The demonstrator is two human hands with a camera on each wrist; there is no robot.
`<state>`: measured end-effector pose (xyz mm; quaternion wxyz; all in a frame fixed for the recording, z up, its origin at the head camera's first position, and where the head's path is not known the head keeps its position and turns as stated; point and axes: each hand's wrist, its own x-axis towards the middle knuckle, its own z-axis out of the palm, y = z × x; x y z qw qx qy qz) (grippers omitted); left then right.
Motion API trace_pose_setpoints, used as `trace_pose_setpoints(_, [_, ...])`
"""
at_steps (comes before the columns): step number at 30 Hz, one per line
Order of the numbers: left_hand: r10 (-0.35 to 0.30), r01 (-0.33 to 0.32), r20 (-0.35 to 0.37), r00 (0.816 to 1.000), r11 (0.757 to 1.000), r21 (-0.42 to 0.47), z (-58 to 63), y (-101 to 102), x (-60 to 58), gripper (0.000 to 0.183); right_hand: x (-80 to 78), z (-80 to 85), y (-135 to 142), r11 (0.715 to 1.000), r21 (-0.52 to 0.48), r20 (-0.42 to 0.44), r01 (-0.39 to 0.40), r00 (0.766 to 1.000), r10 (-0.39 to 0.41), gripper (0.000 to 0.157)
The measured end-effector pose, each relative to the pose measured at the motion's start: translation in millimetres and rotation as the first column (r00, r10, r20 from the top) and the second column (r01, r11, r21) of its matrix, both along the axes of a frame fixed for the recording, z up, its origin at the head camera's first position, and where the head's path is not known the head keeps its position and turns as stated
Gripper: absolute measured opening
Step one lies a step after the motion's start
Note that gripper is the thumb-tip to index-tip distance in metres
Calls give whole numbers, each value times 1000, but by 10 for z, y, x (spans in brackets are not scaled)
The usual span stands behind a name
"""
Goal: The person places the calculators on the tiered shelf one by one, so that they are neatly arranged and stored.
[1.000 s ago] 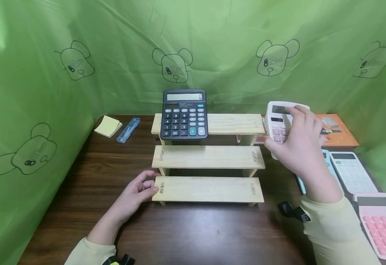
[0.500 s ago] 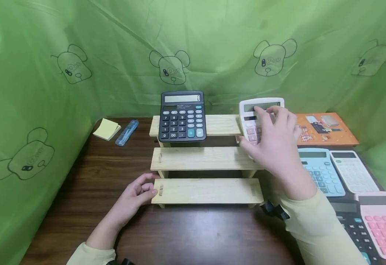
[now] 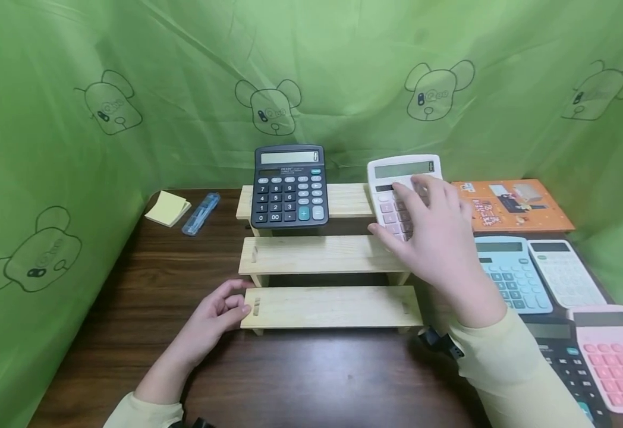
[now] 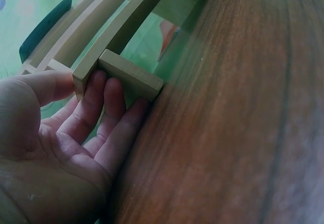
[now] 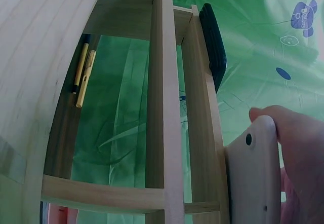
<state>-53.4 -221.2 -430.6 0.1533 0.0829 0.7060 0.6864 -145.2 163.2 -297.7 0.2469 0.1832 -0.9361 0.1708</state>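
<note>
A pale three-tier wooden stand occupies the middle of the table. My left hand grips the left end of its lowest board, thumb on top and fingers beneath, as the left wrist view shows on the board's end. With my right hand I hold a white calculator with pinkish keys, leaning at the right part of the top tier; the hand covers many keys. In the right wrist view the calculator's back meets the top board. A black calculator leans on that tier, further left.
At right lie a light blue calculator, a white one, a pink one and a black one, partly behind my sleeve. An orange flat box lies behind them. Yellow sticky notes and a slim blue item lie back left.
My right hand has carried the white calculator leftward, from beyond the stand's right end to the right part of the top tier. My left hand keeps its grip on the stand.
</note>
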Motion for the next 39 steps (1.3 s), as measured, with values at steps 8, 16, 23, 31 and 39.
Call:
trace_pose_setpoints(8, [-3, 3, 11, 1000, 1000, 23, 4, -9, 32, 42, 37, 12, -33, 993, 66, 70, -95, 993, 90, 87])
trace_pose_setpoints(16, [-9, 9, 3, 1000, 1000, 29, 7, -2, 18, 42, 32, -23, -31, 988, 62, 78, -142, 987, 137, 94])
trace_pose_setpoints(23, [-14, 14, -2, 1000, 1000, 26, 16, -1, 8, 42, 22, -17, -26, 988, 73, 68, -138, 989, 133, 92])
trace_pose_setpoints(31, [-12, 12, -1, 1000, 999, 34, 16, -2, 8, 41, -21, -34, -9, 957, 67, 38, -282, 959, 280, 68])
trace_pose_setpoints(39, [-13, 13, -3, 1000, 1000, 26, 17, 5, -5, 42, -59, -61, 25, 950, 29, 47, -311, 950, 310, 60])
